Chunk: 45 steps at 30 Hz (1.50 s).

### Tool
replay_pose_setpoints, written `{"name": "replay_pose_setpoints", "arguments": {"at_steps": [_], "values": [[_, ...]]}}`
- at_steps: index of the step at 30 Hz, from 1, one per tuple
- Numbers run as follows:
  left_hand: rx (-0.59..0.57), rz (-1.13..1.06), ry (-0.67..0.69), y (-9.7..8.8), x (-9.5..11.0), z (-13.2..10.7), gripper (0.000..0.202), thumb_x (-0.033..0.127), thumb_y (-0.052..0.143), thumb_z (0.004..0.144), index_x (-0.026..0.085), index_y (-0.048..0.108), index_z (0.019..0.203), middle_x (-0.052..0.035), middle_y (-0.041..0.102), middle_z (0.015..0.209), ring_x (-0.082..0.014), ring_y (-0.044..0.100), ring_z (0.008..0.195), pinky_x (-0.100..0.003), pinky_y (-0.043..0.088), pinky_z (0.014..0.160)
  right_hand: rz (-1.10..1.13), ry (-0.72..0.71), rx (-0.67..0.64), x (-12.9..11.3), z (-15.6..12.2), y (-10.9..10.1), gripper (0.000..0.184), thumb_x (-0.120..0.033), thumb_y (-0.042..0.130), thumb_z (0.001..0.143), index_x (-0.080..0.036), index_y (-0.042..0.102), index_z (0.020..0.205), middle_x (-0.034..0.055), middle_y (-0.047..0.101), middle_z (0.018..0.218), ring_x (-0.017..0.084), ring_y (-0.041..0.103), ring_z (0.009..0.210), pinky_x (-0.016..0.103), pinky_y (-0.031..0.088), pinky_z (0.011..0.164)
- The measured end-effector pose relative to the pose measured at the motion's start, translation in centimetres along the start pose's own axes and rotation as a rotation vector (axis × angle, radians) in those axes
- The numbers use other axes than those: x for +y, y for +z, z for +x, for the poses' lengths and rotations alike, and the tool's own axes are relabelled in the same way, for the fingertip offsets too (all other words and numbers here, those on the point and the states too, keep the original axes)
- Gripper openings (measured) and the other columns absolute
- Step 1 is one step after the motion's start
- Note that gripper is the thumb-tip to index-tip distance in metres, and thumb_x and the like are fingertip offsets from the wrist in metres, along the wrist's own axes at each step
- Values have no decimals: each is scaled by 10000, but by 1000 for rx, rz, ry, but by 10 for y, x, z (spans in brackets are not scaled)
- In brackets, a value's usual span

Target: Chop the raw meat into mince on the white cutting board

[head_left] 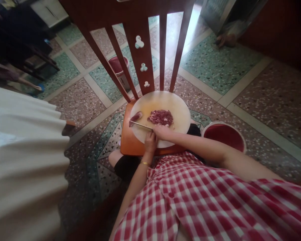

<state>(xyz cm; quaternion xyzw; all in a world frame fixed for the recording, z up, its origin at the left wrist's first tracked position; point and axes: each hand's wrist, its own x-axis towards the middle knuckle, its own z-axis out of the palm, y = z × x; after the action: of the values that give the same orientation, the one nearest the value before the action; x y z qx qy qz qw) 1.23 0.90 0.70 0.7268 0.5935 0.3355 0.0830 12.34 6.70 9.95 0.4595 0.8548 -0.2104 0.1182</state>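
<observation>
The meat pile (160, 117) lies in the middle of a round, pale cutting board (180, 112). It is cut into many small red bits, so most of the cutting looks done. 1 bigger piece (136, 116) lies apart near the left edge of the board and is not cut small yet. That piece looks like what is left.

The knife (140, 125) lies low over the board between the bigger piece and the pile. Its thin blade points left. The left hand (150, 141) is closed around the knife handle, so its grip is tight on the knife. This hand sits at the near edge of the board, with the wrist bent up and a gold bracelet (144, 163) on it. The right hand (163, 131) rests on the board just beside the pile. It is too small to see if its grip is loose or tight. The right arm reaches in long and straight from the right side.

The board sits on the seat of a brown wooden chair (127, 142). A red bowl (224, 135) stands on the tiled floor (266, 110) near the chair on the right. A small red bin (117, 65) stands behind the chair. A white cloth (25, 157) fills the left side, and a red and white checked shirt (203, 204) is at the bottom
</observation>
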Motion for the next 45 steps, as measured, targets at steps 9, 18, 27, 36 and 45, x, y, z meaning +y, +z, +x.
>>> {"name": "replay_pose_setpoints", "arguments": {"at_steps": [9, 18, 27, 36, 45], "values": [[29, -30, -18, -3, 3, 4, 171, 266, 464, 846, 175, 609, 845, -82, 581, 878, -179, 518, 864, -328, 453, 778, 11, 60, -3, 43, -54, 0, 443, -157, 345, 860, -127, 348, 1302, 149, 637, 975, 225, 621, 866, 307, 459, 718], [73, -111, -35, -5, 2, -4, 164, 249, 471, 843, 163, 602, 894, -92, 583, 920, -173, 520, 916, -334, 456, 815, 14, 50, -30, 27, -66, -6, 439, -160, 349, 857, -126, 348, 1295, 163, 633, 993, 243, 624, 861, 314, 456, 709], [28, -27, -18, -3, 2, -4, 133, 203, 446, 839, 168, 573, 855, -83, 574, 859, -180, 530, 852, -328, 452, 775, -4, -36, 47, 5, -13, 5, 310, -135, 353, 850, -97, 517, 1111, 178, 602, 1041, 231, 582, 965, 314, 445, 793], [55, -28, -41, -4, 3, -2, 113, 221, 456, 840, 172, 558, 842, -67, 564, 830, -171, 517, 829, -308, 443, 749, 46, 30, -3, 34, -43, 2, 454, -156, 365, 852, -89, 342, 1300, 172, 616, 1018, 237, 605, 918, 309, 447, 753], [66, -64, -31, -9, 5, -7, 164, 237, 449, 850, 162, 583, 909, -99, 578, 928, -180, 515, 926, -335, 444, 822, 13, 32, -12, 25, -69, -5, 423, -138, 363, 841, -102, 380, 1263, 172, 628, 973, 240, 621, 868, 300, 450, 714]]}}
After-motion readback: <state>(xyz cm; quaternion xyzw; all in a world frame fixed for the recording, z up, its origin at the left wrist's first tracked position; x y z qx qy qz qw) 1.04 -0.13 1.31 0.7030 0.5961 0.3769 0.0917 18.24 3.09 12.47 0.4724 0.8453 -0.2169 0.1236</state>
